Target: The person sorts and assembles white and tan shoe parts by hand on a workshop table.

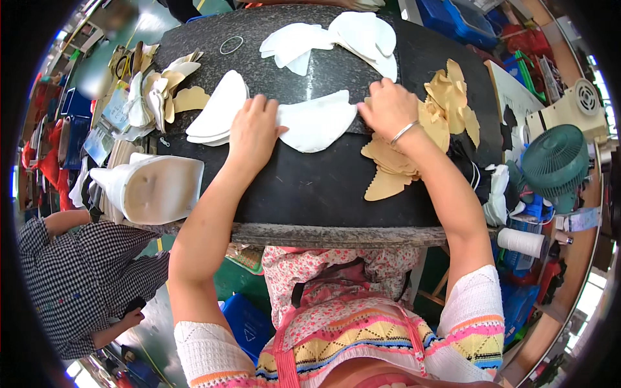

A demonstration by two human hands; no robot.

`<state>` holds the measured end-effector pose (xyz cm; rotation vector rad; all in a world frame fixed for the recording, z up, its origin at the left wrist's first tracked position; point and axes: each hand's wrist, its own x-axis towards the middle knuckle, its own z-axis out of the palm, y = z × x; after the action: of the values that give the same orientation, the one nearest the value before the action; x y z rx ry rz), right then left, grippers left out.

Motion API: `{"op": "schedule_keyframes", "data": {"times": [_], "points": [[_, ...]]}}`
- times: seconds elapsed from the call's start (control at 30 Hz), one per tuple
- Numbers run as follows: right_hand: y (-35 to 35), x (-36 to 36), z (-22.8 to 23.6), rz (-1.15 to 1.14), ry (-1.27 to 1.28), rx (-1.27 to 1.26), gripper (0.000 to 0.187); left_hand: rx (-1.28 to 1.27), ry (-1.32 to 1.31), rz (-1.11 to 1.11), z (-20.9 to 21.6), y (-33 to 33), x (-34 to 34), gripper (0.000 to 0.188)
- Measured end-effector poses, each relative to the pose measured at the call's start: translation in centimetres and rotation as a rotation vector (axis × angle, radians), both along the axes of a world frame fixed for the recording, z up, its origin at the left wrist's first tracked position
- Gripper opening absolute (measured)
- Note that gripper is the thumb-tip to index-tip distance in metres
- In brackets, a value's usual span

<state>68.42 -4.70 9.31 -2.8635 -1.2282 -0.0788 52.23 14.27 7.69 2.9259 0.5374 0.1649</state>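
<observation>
A white half-moon cut piece (317,123), apparently cloth or thin padding, lies on the dark tabletop between my hands. My left hand (254,129) has its fingers curled and its thumb at the piece's left end. My right hand (390,110), with a bangle at the wrist, pinches the right corner. Close beside my left hand rests a stack of similar white pieces (221,107). Tan pieces with zigzag edges (388,169) lie partly under my right wrist, and another tan pile (456,103) is beyond it. More white pieces (297,42) are spread at the far side.
A white scoop-shaped container (165,187) stands at the table's left edge, near bundled cut pieces (152,94). A thin ring (231,44) lies far left. To the right are a green fan (555,160) and a thread cone (521,242). A person in checks (90,278) is at left.
</observation>
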Motion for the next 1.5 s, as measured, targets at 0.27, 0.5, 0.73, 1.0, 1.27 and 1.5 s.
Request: {"op": "schedule_keyframes", "data": {"times": [0.27,0.5,0.73,1.0,1.27,1.5], "points": [[-6.0,1.6,1.2,0.111,0.236,-0.032,0.026,0.057,-0.043,-0.482,-2.2,-2.7,0.9,0.075],[-7.9,-7.2,7.9,0.339,0.709,0.721,0.015,0.240,0.048,-0.511,-3.2,-2.6,1.9,0.050],[-10.8,-19.0,16.7,1.181,1.325,1.185,0.010,-0.191,-0.121,-0.394,-0.1,-4.5,1.6,0.039],[-13.6,-25.1,17.7,1.529,1.501,1.475,0.023,-0.656,-0.244,-0.142,8.2,-11.3,-5.9,0.044],[-15.0,-27.2,17.7,1.668,1.560,1.232,0.020,-1.259,-0.546,0.001,8.4,-15.1,-13.9,0.027],[-13.2,-16.4,10.3,0.756,0.650,0.865,0.013,-1.901,-0.779,0.232,9.2,-18.9,-19.7,0.042]]}}
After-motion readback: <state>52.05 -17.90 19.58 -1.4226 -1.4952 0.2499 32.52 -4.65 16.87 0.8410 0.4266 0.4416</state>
